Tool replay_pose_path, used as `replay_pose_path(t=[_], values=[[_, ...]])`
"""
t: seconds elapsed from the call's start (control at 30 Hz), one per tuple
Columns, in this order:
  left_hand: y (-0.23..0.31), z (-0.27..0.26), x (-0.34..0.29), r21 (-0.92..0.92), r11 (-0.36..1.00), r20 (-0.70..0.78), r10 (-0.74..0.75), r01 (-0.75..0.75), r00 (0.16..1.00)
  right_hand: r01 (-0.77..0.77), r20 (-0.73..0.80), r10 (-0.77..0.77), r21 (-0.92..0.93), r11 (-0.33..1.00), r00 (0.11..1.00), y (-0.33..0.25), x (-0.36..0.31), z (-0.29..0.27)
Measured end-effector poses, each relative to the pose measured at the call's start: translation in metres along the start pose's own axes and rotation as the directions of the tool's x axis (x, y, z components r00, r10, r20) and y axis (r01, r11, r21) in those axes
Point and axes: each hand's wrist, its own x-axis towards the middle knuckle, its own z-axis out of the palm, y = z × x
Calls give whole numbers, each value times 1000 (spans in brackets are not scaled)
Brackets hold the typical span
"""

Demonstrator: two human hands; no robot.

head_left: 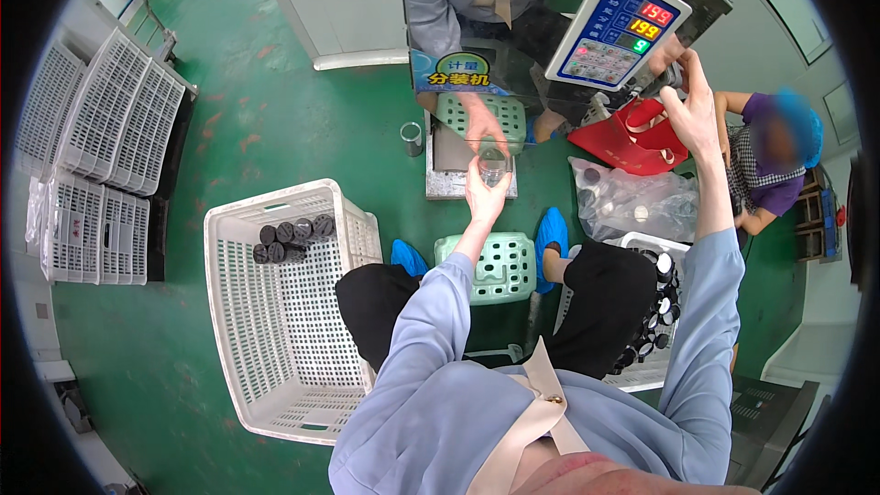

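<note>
My left hand is closed around a clear jar below the front of a shiny dispensing machine, over its metal base tray. Beside that tray, to the left, stands a clear cylindrical container. My right hand is raised at the machine's right side, just past the display panel with its lit digits. Its thumb and fingers are spread apart, and I see nothing held in them. The machine's mirror-like front reflects my arms and the left hand.
On the left sits a white crate with several dark-lidded jars. Another white crate holding many black and white lids is by my right leg. A green stool, red bag, plastic bag and co-worker are nearby.
</note>
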Motion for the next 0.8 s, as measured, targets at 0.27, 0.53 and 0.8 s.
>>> replay_pose_path(t=[0.27,0.53,0.8], values=[[3,0,-1,0,1000,0,4,-4,1000,2,95,-7,59,998,995,1,-7,0],[8,3,-1,-14,1000,16,19,-18,1000,-56,-100,67,108,993,993,25,-25,1],[5,3,1,-35,999,2,16,-16,1000,-293,53,291,298,908,955,52,-119,95]])
